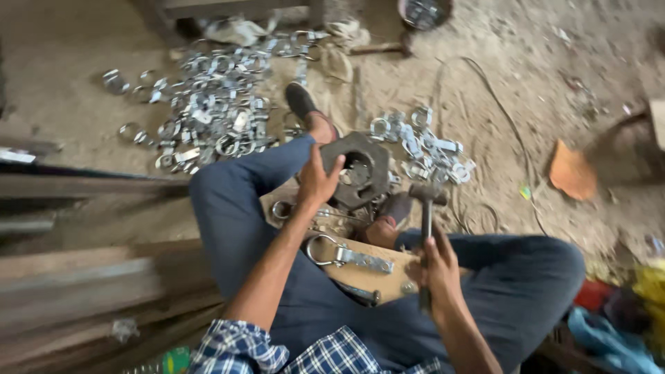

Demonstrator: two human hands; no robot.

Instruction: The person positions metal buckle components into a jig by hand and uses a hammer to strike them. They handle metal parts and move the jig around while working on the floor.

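The person sits on the ground with the legs folded. The left hand [317, 181] rests on the near left edge of a heavy dark metal block [361, 168] with a round hole in the middle; the fingers are spread and lie against the block, the thumb upward, pressing it more than gripping it. The block stands between the two feet, just beyond the knees. The right hand [436, 266] has its fingers wrapped tight around the handle of a hammer [425, 208], whose head is lifted just to the right of the block.

I think the biggest risk is for the left fingers: they are very near the hole, so a blow that is a little off could land on them. The block seems only steadied by hand and feet, so it may also shift under a hit. A wooden board [360, 266] on the lap carries a metal clamp piece [343, 255] with a ring end; it lies loose, so shaking could make it slide off.

The floor [499, 76] is bare, dusty earth. A big heap of shiny metal clamps [211, 104] lies far left, and a smaller heap [422, 142] far right of the block. A thin wire [516, 138] curves over the ground on the right. Long planks [83, 277] are stacked at the near left.
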